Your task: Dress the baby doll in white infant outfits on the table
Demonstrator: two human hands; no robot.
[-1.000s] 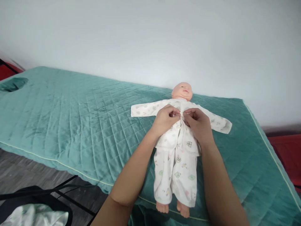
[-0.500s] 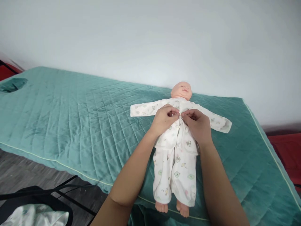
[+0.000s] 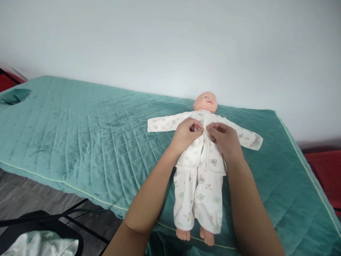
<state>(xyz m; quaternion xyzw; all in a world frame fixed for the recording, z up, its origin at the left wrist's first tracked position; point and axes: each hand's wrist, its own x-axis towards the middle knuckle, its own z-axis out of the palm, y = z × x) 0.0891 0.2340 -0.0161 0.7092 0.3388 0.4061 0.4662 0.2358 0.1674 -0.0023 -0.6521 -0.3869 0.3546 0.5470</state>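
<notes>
A baby doll (image 3: pixel 205 102) lies on its back, feet toward me, in a white printed long-sleeved shirt (image 3: pixel 213 161) and matching trousers (image 3: pixel 207 199). My left hand (image 3: pixel 186 134) pinches the shirt's front edge at the chest with thumb and fingers. Opposite it, my right hand (image 3: pixel 225 138) pinches the other side of the same front opening. Between the fingertips a small pale spot shows, perhaps a button, partly hidden by the fingers. Just below, a white button (image 3: pixel 201 143) is visible on the front. Both sleeves stretch out sideways.
A green quilted cover (image 3: pixel 87 142) spreads over the long bed under the doll, with a face hole (image 3: pixel 16 96) at the far left. Behind is a pale wall (image 3: pixel 165 46). Printed cloth (image 3: pixel 42 243) lies in a dark holder at lower left; a red object (image 3: pixel 325 174) stands at right.
My right hand has shifted very slightly, its fingers still pinching at the shirt front. My left hand and the doll stay nearly in place.
</notes>
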